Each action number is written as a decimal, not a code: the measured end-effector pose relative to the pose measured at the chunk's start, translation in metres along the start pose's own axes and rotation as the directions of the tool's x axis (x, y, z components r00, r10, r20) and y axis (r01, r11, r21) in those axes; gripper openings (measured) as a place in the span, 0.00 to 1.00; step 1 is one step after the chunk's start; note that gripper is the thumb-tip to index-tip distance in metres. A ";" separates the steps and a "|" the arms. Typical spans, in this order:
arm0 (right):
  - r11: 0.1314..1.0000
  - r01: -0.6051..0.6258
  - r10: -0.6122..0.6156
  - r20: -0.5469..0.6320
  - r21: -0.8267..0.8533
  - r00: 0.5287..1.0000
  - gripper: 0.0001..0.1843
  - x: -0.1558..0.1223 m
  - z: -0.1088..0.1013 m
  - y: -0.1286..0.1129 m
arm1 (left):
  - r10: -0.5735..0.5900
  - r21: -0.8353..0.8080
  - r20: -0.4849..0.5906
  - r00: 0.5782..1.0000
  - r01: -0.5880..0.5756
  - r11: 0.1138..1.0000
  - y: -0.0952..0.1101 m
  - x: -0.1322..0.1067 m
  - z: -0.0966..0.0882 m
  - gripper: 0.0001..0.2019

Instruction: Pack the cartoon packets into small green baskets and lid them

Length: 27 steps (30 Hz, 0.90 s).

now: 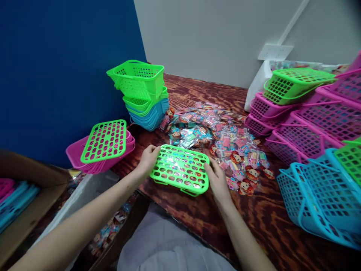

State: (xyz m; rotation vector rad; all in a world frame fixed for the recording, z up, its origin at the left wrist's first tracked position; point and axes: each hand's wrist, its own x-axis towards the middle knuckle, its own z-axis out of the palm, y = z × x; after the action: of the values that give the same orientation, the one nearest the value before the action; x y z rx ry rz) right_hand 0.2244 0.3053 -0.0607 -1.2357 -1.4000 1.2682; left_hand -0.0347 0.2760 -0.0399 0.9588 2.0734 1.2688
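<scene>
Green perforated lid (180, 164) at the centre of the frame, lying directly between the two hands, its long axis running left to right with the right end lower in the picture. The left hand (148, 160) is closed at the left short end, thumb near the upper corner; the right hand (217, 177) is closed at the right short end, thumb on the rim. Both touch it, so neither is nearer; how far their fingers reach underneath is hidden. Handle-like strips (188, 193) show below its lower edge, so a basket may sit beneath. Just above and to the right, clear packets (237, 154) are spread on the wood-grained table (270, 210). Farther left, a second green lid (105, 141) rests on pink baskets (75, 150); towards upper left, green baskets (141, 88) top blue ones. A blue basket (290, 195) stands at lower right
</scene>
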 end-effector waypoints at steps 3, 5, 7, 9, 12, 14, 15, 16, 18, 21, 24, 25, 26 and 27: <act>0.983 -0.095 0.100 -0.029 0.156 0.995 0.28 -0.028 0.003 0.007 | -0.031 -0.046 -0.049 0.998 0.029 0.999 -0.005 -0.013 0.001 0.15; 0.978 -0.114 0.128 -0.069 0.175 0.989 0.29 -0.036 0.004 0.012 | -0.039 -0.068 -0.052 0.998 0.036 0.997 -0.006 -0.021 0.001 0.16; 0.980 -0.106 0.122 -0.089 0.171 0.989 0.29 -0.037 0.004 0.015 | -0.042 -0.080 -0.049 0.998 0.038 0.996 -0.005 -0.026 0.000 0.15; 0.979 -0.084 0.102 -0.088 0.187 0.991 0.28 -0.034 0.004 0.018 | -0.038 -0.081 -0.050 0.998 0.034 0.996 -0.004 -0.028 -0.001 0.15; 0.967 -0.047 0.073 -0.094 0.252 0.993 0.29 -0.025 0.003 0.019 | -0.022 -0.070 -0.071 0.997 0.017 0.997 -0.006 -0.031 -0.001 0.13; 0.956 -0.038 0.065 -0.084 0.290 0.994 0.34 -0.014 0.001 0.017 | -0.003 -0.056 -0.106 0.994 -0.003 0.998 -0.009 -0.033 0.001 0.12; 0.953 -0.038 0.062 -0.069 0.300 0.996 0.37 -0.007 0.000 0.015 | 0.010 -0.049 -0.132 0.991 -0.016 0.999 -0.011 -0.036 0.002 0.11; 0.951 -0.044 0.061 -0.045 0.308 0.997 0.38 0.000 -0.001 0.012 | 0.027 -0.043 -0.161 0.987 -0.034 0.998 -0.013 -0.038 0.004 0.10; 0.946 -0.070 0.072 0.005 0.316 0.997 0.35 0.012 -0.003 0.006 | 0.076 -0.034 -0.212 0.974 -0.085 0.996 -0.015 -0.043 0.008 0.11; 0.930 -0.139 0.126 0.059 0.341 0.990 0.34 0.013 -0.003 0.001 | 0.200 0.002 -0.232 0.952 -0.205 0.979 -0.012 -0.048 0.010 0.17; 0.907 -0.139 0.128 0.054 0.398 0.990 0.32 -0.004 0.001 0.002 | 0.377 0.138 -0.140 0.916 -0.359 0.923 -0.009 -0.051 0.008 0.20; 0.904 -0.116 0.111 0.036 0.412 0.993 0.31 -0.010 0.003 0.004 | 0.412 0.179 -0.102 0.905 -0.391 0.903 -0.009 -0.051 0.007 0.21; 0.904 -0.090 0.092 0.016 0.417 0.996 0.29 -0.016 0.003 0.005 | 0.428 0.206 -0.075 0.901 -0.406 0.890 -0.009 -0.051 0.007 0.22; 0.909 -0.067 0.075 -0.002 0.411 0.997 0.28 -0.020 0.003 0.007 | 0.427 0.219 -0.062 0.902 -0.405 0.888 -0.009 -0.051 0.006 0.22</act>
State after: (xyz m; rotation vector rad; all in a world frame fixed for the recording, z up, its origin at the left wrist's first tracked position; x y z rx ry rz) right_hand 0.2249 0.2845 -0.0678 -1.0080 -1.0098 1.5062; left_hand -0.0015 0.2366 -0.0468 1.5255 2.1844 1.3582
